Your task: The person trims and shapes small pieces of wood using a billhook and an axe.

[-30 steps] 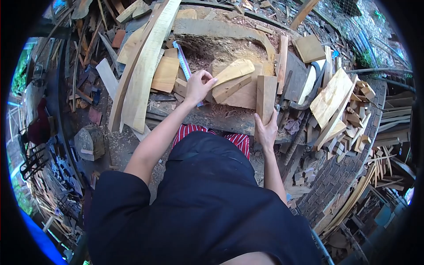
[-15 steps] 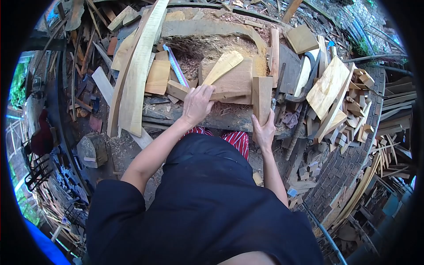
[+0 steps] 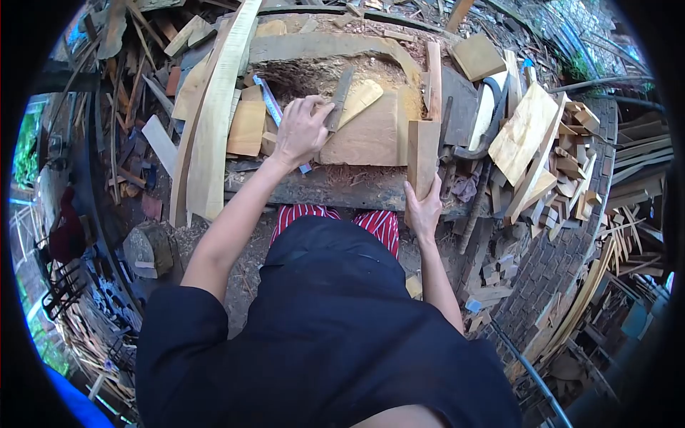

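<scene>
My left hand (image 3: 302, 134) is closed around the lower end of a flat grey-brown strip (image 3: 342, 91), its thumb and fingers pinching it; the strip stands up over the bench, and its material is unclear. Right beside it a pale tapered piece of wood (image 3: 364, 98) lies on a squared wooden block (image 3: 362, 139). Off to the right, my right hand (image 3: 424, 205) grips the near end of a long rectangular wooden block (image 3: 422, 151), thumb along one side, with the block pointing away from me.
A hollowed, rough log bench (image 3: 321, 46) spans the front. A blue-white measuring tape or ruler (image 3: 268, 98) lies left of the block. Long planks (image 3: 221, 135) lean at left. A curved-handled tool (image 3: 477, 153) and piled offcuts (image 3: 564, 185) are at right.
My left hand has moved up and left from the block's near edge, and the grey-brown strip now shows in it. My right hand keeps its hold on the long block, barely shifted.
</scene>
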